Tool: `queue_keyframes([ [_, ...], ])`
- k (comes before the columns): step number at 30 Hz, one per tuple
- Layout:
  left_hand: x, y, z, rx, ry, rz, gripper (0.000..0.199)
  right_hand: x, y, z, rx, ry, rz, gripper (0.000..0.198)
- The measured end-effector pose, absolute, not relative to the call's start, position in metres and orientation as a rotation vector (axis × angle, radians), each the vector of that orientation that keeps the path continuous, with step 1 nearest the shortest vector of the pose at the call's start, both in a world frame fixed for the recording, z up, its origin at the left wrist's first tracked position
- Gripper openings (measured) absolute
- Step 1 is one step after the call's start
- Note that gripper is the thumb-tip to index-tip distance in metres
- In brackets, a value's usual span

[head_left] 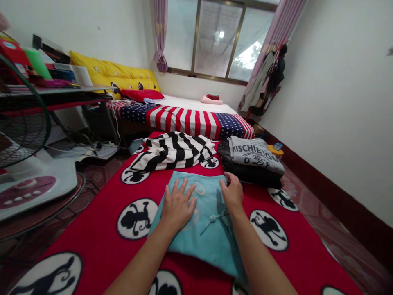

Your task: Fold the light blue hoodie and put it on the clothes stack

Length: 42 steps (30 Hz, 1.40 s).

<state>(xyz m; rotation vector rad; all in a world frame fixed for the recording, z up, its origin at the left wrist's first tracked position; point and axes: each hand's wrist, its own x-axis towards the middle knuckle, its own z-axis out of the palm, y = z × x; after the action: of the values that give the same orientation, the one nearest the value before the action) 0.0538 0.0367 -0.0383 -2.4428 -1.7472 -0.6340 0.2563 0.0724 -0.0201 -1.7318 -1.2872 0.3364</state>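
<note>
Both forearms run forward over the red blanket [101,229] spread on the floor, and both hands lie on the folded teal garment [202,229]. The left hand [178,205] rests flat, fingers [179,189] spread open, gripping nothing. The right hand [232,192] sits at the garment's far right corner, fingers loosely curved over the edge; whether they pinch cloth cannot be told. The garment's long axis runs away from the person, tilted slightly left. Beyond it lie a striped black-and-white garment [175,151] and, nearer the right hand, a stack of folded clothes [254,162].
</note>
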Motion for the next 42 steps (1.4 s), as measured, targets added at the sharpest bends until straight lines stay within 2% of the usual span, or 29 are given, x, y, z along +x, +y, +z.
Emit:
queue_keyframes([
  [3, 0.054, 0.037, -0.037, -2.440, -1.747, -0.634, 0.050, 0.278, 0.092, -0.019, -1.817, -1.121, 0.465, 0.046],
  [8, 0.054, 0.037, -0.039, -2.447, -1.775, -0.617, 0.050, 0.293, 0.110, -0.025, -1.741, -1.102, 0.799, 0.027],
  [11, 0.053, 0.037, -0.039, -2.453, -1.764, -0.622, 0.051, 0.299, 0.109, -0.024, -1.679, -1.116, 0.927, 0.029],
  [14, 0.052, 0.037, -0.038, -2.455, -1.755, -0.617, 0.050, 0.305, 0.105, -0.021, -1.642, -1.128, 0.891, 0.032],
  [20, 0.052, 0.037, -0.039, -2.457, -1.741, -0.598, 0.050, 0.310, 0.106, -0.026, -1.676, -1.164, 0.546, 0.039],
  [24, 0.052, 0.038, -0.040, -2.457, -1.742, -0.601, 0.050, 0.308, 0.106, -0.038, -1.744, -1.156, 0.457, 0.036],
  [28, 0.052, 0.038, -0.040, -2.458, -1.747, -0.601, 0.050, 0.309, 0.106, -0.045, -1.761, -1.125, 0.562, 0.029],
  [36, 0.053, 0.039, -0.041, -2.457, -1.760, -0.613, 0.050, 0.326, 0.095, -0.025, -1.587, -1.055, 1.062, 0.027],
  [42, 0.052, 0.038, -0.040, -2.465, -1.735, -0.625, 0.051, 0.328, 0.096, -0.022, -1.562, -0.982, 1.020, 0.036],
])
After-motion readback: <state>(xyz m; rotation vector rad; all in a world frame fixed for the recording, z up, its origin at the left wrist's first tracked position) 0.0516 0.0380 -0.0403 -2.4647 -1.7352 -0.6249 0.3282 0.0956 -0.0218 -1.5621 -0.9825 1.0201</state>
